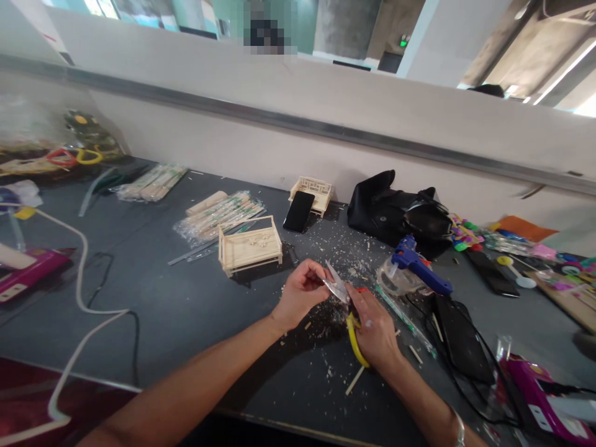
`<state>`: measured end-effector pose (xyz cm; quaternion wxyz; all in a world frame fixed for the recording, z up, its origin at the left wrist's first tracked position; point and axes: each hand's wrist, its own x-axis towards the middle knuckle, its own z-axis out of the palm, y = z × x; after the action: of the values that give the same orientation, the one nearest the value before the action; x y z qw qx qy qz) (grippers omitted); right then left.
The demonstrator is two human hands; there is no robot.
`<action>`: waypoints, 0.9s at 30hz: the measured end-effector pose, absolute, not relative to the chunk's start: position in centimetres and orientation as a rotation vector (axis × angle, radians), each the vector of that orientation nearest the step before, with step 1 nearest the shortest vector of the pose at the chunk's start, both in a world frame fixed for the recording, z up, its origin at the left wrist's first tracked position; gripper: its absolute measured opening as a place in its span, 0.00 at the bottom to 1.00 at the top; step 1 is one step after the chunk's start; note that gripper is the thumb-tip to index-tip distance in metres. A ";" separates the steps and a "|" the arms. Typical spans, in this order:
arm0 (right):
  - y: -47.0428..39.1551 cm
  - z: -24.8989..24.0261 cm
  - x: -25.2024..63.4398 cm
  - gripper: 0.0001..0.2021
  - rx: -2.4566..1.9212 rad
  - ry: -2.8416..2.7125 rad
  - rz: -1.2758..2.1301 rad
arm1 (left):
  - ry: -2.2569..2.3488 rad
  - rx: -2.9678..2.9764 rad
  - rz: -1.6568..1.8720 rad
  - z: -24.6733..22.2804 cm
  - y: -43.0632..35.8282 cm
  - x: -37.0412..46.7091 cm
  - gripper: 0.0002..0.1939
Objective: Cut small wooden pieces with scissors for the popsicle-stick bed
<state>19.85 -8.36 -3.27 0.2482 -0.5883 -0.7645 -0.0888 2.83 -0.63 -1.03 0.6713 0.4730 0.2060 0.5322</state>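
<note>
My right hand is closed round a pair of scissors with a yellow and a red handle; the blades are parted and point up and left. My left hand is pinched beside the blades, and whatever sits between its fingertips is too small or hidden to name. Pale wood scraps and crumbs lie on the dark table around both hands. Just beyond my left hand stands a small wooden frame model, like a miniature bed. To the right of my hands, a blue glue gun rests by a clear plastic dish.
Behind are a phone leaning on a miniature wooden bench, bagged wooden sticks and a black bag. Cables and a black power bank or phone lie at right. A white cord crosses the left side. A low partition borders the back.
</note>
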 end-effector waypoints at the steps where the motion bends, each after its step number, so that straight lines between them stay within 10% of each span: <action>1: -8.4 -3.3 19.8 0.29 -1.607 -2.079 -0.239 | 0.472 1.087 1.215 -1.1 -0.7 2.9 0.14; 27: -8.4 -3.9 19.9 0.29 -1.633 -1.999 -0.104 | 0.693 1.115 1.246 -1.1 -1.0 3.3 0.11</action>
<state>19.95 -8.37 -3.94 0.2757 -0.6076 -0.7438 -0.0388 3.33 -1.01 -1.14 0.6178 0.4845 0.3011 0.5412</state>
